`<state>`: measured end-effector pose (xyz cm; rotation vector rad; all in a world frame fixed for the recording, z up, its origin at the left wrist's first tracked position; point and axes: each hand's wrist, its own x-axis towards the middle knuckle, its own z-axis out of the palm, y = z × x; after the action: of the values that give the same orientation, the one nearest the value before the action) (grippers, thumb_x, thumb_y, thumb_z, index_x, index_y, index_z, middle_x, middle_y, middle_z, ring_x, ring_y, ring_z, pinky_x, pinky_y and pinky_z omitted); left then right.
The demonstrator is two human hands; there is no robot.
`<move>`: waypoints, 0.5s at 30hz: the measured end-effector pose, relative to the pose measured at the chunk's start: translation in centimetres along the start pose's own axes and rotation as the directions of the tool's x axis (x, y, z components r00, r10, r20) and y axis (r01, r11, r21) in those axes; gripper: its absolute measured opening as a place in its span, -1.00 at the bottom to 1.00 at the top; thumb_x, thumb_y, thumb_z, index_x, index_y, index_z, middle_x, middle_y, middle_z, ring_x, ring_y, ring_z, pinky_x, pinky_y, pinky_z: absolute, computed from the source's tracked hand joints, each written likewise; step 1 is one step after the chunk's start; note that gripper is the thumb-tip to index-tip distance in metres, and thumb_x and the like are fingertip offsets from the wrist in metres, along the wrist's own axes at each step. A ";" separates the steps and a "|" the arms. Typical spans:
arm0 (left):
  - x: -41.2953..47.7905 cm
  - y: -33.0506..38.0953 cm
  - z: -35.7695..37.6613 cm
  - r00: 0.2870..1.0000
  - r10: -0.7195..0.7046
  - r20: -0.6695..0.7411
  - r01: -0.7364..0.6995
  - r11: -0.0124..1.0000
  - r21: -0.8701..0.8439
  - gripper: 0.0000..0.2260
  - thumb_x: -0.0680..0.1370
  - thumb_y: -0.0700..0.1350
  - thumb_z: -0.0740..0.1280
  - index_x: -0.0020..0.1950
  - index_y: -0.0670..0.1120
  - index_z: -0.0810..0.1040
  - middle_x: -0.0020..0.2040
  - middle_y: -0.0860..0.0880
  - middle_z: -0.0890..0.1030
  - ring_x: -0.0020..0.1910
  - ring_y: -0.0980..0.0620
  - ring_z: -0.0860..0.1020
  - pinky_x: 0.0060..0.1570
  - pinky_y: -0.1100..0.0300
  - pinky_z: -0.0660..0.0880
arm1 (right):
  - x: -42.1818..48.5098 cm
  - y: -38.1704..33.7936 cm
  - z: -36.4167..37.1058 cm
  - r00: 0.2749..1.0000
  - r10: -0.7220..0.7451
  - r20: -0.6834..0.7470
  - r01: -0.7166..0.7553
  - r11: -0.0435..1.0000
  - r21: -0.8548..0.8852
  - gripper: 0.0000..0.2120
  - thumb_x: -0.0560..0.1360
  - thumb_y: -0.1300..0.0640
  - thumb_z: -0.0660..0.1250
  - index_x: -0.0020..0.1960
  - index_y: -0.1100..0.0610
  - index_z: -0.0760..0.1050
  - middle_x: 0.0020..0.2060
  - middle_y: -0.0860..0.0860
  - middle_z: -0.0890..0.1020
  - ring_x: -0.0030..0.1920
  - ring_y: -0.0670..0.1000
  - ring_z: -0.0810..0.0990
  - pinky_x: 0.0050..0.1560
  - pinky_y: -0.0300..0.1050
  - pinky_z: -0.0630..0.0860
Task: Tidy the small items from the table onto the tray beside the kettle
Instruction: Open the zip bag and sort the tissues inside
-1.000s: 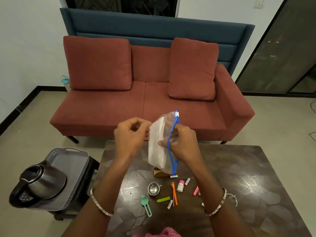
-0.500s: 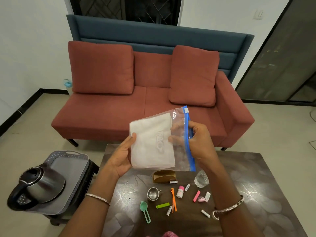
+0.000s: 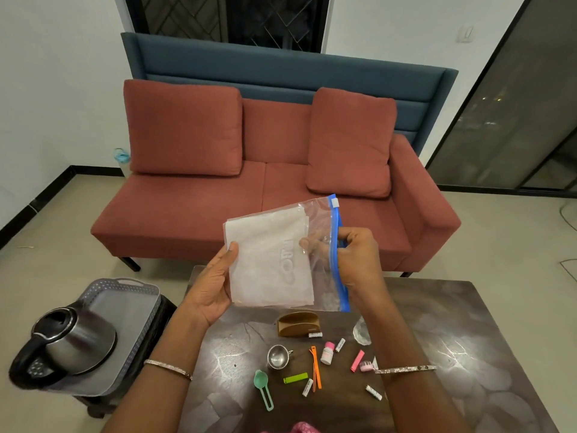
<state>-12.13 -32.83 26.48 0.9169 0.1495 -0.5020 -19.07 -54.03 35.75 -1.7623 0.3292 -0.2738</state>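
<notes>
A clear zip bag with a blue zip strip and white folded contents is held up over the dark table. My left hand grips its left edge and my right hand pinches the blue zip side. Below lie small items: a steel cup, a green scoop, a green clip, an orange clip, a pink-capped bottle, a pink clip and a brown holder. The grey tray stands left, under the steel kettle.
A red sofa with two cushions stands behind the table. The tray and kettle rest on a low dark stool left of the table. A small clear glass dish sits by my right forearm. Dark glass doors are at the right.
The bag went from edge-on and bunched between both hands to flat and facing me. My left hand shifted to its left edge; the view tilted slightly.
</notes>
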 end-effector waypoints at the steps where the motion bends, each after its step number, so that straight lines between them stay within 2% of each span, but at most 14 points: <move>1: -0.1 0.0 -0.1 1.000 -0.002 -0.004 0.002 1.000 0.003 -0.62 0.57 0.01 0.32 0.37 -0.04 0.51 0.27 -0.11 0.60 0.25 -0.09 0.57 0.15 -0.17 0.53 | 0.0 0.0 0.1 1.000 0.000 0.003 0.000 1.000 0.003 -0.84 0.30 0.07 0.62 -0.22 0.11 0.70 -0.26 -0.02 0.74 -0.25 0.04 0.73 -0.25 0.00 0.68; 6: -0.4 0.0 -0.7 1.000 0.005 -0.004 -0.005 1.000 0.010 -0.63 0.57 0.02 0.31 0.37 -0.04 0.51 0.28 -0.11 0.59 0.26 -0.09 0.56 0.17 -0.19 0.51 | 0.1 0.1 0.6 0.999 0.029 0.029 -0.029 1.000 -0.011 -0.87 0.33 0.12 0.61 -0.20 0.13 0.70 -0.22 -0.02 0.74 -0.19 0.04 0.73 -0.19 0.01 0.69; 10: -0.5 0.1 -1.0 1.000 0.011 0.002 -0.011 1.000 0.009 -0.63 0.57 0.02 0.32 0.37 -0.03 0.51 0.28 -0.10 0.59 0.26 -0.08 0.56 0.18 -0.16 0.52 | 0.0 -0.1 1.1 0.996 0.069 0.050 -0.069 0.998 0.002 -0.86 0.36 0.15 0.59 -0.18 0.19 0.68 -0.23 0.02 0.74 -0.22 0.03 0.73 -0.18 0.04 0.70; 15: -0.5 0.2 -1.3 0.999 0.016 -0.029 -0.016 1.000 0.006 -0.64 0.56 0.01 0.34 0.34 -0.03 0.54 0.26 -0.09 0.61 0.24 -0.07 0.58 0.16 -0.17 0.52 | -0.3 -0.3 1.4 0.988 0.107 0.108 -0.118 0.988 0.096 -0.87 0.39 0.17 0.56 -0.15 0.23 0.67 -0.17 0.06 0.74 -0.17 0.11 0.74 -0.16 0.12 0.69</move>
<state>-12.33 -31.54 26.00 0.9303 0.1665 -0.4745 -18.82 -52.62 35.79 -1.6443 0.3336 -0.1160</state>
